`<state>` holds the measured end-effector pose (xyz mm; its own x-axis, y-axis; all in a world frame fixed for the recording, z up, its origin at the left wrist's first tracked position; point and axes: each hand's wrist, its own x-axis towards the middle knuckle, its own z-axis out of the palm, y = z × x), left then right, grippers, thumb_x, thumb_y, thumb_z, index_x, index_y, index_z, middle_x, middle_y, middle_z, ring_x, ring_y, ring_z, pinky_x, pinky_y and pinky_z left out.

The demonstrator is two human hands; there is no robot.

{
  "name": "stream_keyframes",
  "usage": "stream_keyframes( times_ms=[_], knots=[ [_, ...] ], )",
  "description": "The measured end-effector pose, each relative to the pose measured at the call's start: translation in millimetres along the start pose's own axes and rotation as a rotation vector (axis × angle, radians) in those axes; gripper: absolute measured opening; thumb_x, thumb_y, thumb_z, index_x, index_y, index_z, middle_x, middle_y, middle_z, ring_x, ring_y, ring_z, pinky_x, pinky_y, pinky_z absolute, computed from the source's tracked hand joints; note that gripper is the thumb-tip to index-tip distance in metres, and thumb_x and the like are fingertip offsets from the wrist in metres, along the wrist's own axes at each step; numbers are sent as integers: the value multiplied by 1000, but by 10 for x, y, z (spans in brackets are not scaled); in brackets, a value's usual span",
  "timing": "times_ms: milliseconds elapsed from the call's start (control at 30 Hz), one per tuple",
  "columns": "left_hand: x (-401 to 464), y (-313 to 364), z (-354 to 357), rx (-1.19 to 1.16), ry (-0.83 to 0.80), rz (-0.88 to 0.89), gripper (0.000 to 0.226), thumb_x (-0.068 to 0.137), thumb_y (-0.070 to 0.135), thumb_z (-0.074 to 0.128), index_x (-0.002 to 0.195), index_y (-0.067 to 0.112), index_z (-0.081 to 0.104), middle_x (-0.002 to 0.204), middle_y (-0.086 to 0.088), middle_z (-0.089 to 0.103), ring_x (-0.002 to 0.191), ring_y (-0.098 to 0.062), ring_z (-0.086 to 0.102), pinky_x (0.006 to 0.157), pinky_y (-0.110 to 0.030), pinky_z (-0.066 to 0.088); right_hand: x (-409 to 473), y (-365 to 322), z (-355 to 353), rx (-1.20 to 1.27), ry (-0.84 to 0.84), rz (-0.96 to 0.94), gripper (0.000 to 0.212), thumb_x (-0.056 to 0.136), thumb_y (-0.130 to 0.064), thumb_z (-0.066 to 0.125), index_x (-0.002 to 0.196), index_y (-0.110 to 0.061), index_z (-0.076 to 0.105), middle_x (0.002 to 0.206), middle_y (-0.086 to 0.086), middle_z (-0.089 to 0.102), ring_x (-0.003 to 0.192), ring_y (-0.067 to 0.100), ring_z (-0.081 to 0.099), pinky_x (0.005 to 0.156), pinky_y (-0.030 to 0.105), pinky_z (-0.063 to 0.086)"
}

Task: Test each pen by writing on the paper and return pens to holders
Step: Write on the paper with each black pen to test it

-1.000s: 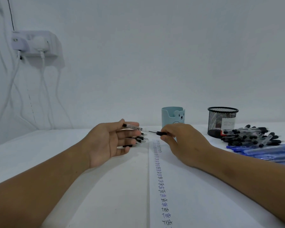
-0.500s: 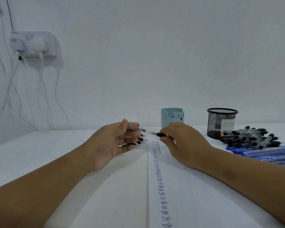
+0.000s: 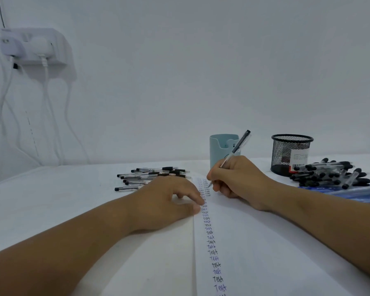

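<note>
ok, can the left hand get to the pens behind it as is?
Probably yes. The left hand holds nothing, fingers resting at the paper edge, and the loose pens lie just beyond it with nothing between.

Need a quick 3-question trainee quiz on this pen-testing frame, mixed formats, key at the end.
1. True or false: the right hand holds a pen with its tip on the paper.
2. Multiple choice: the left hand is A) gripping pens B) resting fingers on the paper's edge C) inside the mesh holder.
3. Fill in: the repeated word written down the paper is ____.

Key: 1 true; 2 B; 3 Test.
</note>
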<state>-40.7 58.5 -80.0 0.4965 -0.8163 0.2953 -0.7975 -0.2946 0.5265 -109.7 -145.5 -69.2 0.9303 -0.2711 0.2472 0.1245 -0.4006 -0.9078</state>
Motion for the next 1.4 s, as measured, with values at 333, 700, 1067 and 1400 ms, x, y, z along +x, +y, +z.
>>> stream_keyframes(
  times_ms=[333, 700, 1067, 1400],
  knots=[
    [76, -64, 7, -7, 18, 38, 9, 88, 29, 76, 95, 34, 79, 107, 19, 71, 102, -5, 60, 72, -4, 38, 37, 29, 10, -194, -99, -37, 21, 82, -8, 63, 62, -14, 62, 61, 7, 68, 49, 7, 50, 53, 19, 39],
    [178, -62, 68, -54, 43, 17, 19, 85, 17, 78, 73, 32, 75, 88, 14, 69, 95, -17, 68, 94, -42, 50, 47, 53, 26, -332, -114, -89, 15, 83, -14, 62, 68, -13, 66, 60, -2, 68, 54, 5, 52, 61, 25, 43],
    [242, -117, -27, -76, -46, 47, 10, 79, 27, 84, 76, 35, 79, 85, 9, 68, 95, -16, 68, 78, -18, 48, 44, 60, 31, -314, -123, -95, 17, 83, -13, 62, 67, -11, 65, 59, -3, 65, 53, 6, 50, 59, 22, 41],
    [143, -92, -3, -52, -7, 93, 15, 87, 23, 77, 81, 36, 78, 91, 6, 71, 101, -15, 69, 72, -6, 40, 43, 73, 22, -305, -101, -100, 17, 81, -14, 61, 64, -13, 62, 59, 1, 65, 55, 11, 48, 61, 28, 40]
  ],
)
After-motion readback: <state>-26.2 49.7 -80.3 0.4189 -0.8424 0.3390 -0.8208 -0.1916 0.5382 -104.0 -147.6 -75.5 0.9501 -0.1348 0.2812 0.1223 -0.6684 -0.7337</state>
